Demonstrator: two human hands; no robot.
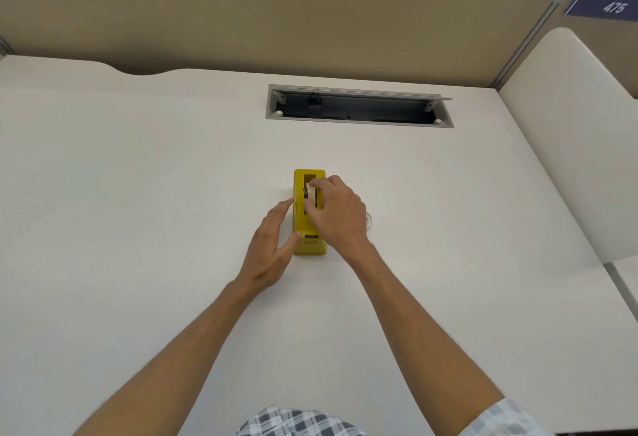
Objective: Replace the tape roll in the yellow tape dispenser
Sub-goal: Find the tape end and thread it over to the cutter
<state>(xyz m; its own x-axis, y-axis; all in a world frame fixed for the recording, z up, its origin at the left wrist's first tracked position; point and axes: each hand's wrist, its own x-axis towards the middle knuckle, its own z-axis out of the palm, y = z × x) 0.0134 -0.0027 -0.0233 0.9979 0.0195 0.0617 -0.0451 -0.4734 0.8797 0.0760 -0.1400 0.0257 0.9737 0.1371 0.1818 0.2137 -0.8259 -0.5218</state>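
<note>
Pinching tape roll [310, 195], right fingers [312, 206]

- The right hand [336, 209] covers most of the tape roll [311, 196] in the yellow dispenser [309, 214].
- A clear object [369, 220] (maybe another roll) peeks from behind that hand.

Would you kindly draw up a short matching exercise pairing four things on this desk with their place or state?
Things:
1. yellow tape dispenser
2. left hand
3. right hand
4. grey cable tray

States:
A. open-lidded, recessed at the desk's far side
B. fingers straight, against the dispenser's side
C. standing mid-desk between both hands
D. pinching the white tape roll in the dispenser

Pairs: 1-C, 2-B, 3-D, 4-A
</note>
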